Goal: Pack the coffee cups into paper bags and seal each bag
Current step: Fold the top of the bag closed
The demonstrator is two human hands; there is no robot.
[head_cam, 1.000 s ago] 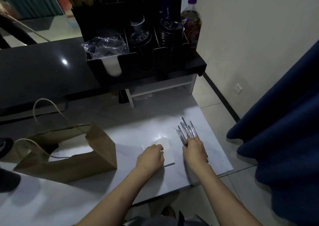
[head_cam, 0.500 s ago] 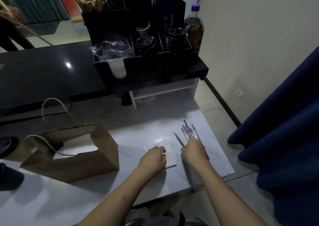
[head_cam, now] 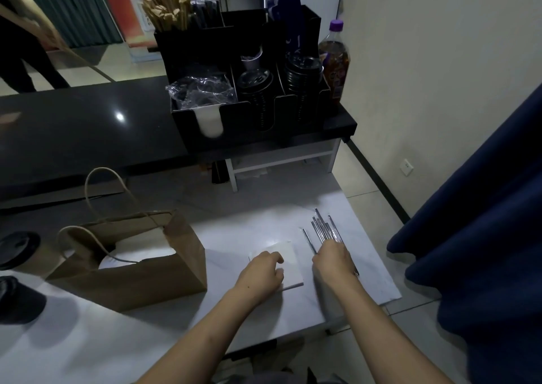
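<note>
Left hand (head_cam: pixel 261 275) lies curled on the napkins (head_cam: pixel 286 256), and right hand (head_cam: pixel 333 262) covers the straws (head_cam: pixel 322 231); whether either grips cannot be told. Paper bag (head_cam: pixel 140 278) stands open on the counter (head_cam: pixel 249 228), coffee cup (head_cam: pixel 20 247) beside it. Risk: a careless pick scatters loose straws off the nearby counter edge.

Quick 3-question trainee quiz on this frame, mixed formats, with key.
1. True or false: the paper bag lies left of the left hand.
2. The right hand touches: A) straws B) a cup lid C) a spoon.
3. What colour is the cap of the bottle?
Key: 1 true; 2 A; 3 purple.
</note>
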